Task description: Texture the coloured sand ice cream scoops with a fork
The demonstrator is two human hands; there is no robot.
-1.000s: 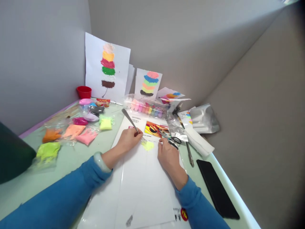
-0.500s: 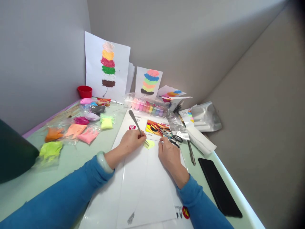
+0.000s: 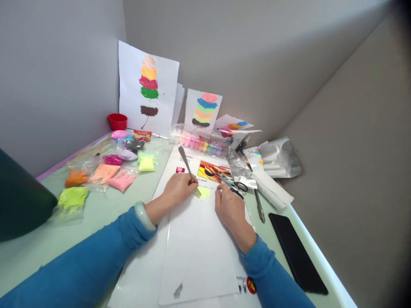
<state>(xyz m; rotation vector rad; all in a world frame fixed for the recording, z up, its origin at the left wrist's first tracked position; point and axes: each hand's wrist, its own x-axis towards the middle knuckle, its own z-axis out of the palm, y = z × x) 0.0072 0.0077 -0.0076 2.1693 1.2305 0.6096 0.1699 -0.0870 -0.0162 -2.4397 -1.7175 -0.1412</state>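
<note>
Metal fork [image 3: 186,160], smooth paper [image 3: 199,248]

1. The fork [image 3: 185,159] now stands at a steeper slant; a second ago its handle leaned further left.
2. Its tines have moved from the far left edge of the yellow patch [image 3: 206,193] to its near left side.
3. The view has shifted slightly, showing more of the dark green object [image 3: 25,199] at left.

Craft workspace [image 3: 102,220]: colourful packets [image 3: 122,180], colour-banded artwork [image 3: 149,87], scissors [image 3: 233,185]
</note>
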